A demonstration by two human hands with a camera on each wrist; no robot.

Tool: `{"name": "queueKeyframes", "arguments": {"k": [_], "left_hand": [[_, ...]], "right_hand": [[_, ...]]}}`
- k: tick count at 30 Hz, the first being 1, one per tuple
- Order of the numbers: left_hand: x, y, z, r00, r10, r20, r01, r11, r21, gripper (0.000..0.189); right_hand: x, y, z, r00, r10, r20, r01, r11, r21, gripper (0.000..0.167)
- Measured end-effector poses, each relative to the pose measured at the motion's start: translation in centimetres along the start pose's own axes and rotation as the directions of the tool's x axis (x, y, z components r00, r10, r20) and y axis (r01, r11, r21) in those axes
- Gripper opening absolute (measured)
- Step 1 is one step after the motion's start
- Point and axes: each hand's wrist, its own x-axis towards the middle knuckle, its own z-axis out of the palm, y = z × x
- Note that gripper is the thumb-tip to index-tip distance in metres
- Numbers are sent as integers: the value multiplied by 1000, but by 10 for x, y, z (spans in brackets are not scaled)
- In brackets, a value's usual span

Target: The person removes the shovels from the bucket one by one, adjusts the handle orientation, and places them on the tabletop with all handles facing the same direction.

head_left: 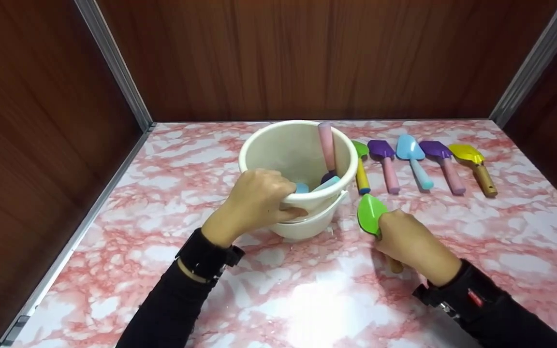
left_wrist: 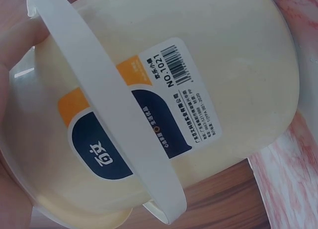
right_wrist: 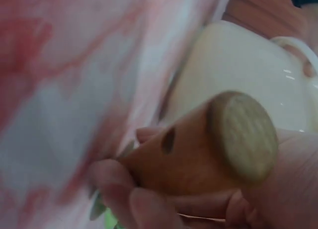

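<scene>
Right hand: clamped on the wooden handle of the green trowel, fingers closed round it. From my station I read the trowel's long axis as running from near right to far left, blade toward the far edge of the worktop, butt toward the near edge. Governing relation: the white bucket stands left of the blade and slightly beyond it, apart from it; the right hand is the nearer to the trowel. I cannot tell whether the trowel touches the surface. Left hand: clamped on the bucket's near rim, thumb outside. Inside the bucket, a pink handle leans against the right wall. Five more trowels lie in a row toward the far right corner, handles toward the near edge. Surface: pink-and-white marbling, with glare by the near edge. Room: dark wood-grain panels stand along the left, far and right edges; metal posts mark the far corners.
</scene>
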Motion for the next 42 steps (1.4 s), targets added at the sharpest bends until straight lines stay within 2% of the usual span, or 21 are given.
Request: {"name": "queueKeyframes", "arguments": {"k": [6, 16, 20, 28, 42], "left_hand": [[0, 0, 1, 1000, 7, -10, -7, 1000, 4, 38], [-2, 0, 3, 1000, -5, 2, 5, 1000, -12, 38], [-3, 0, 3, 1000, -5, -2, 5, 1000, -8, 37], [-3, 0, 3, 1000, 8, -21, -8, 1000, 16, 40], [-1, 0, 2, 999, 20, -29, -19, 1000, 11, 41]], "right_hand": [[1, -1, 5, 1000, -13, -15, 12, 1000, -19, 28], [-3, -7, 8, 999, 26, 37, -28, 999, 39, 24], [-2, -8, 10, 1000, 17, 18, -18, 998, 61, 25], [0, -7, 12, 1000, -7, -3, 7, 999, 43, 39], [3, -6, 13, 998, -13, -55, 19, 995, 102, 30]]}}
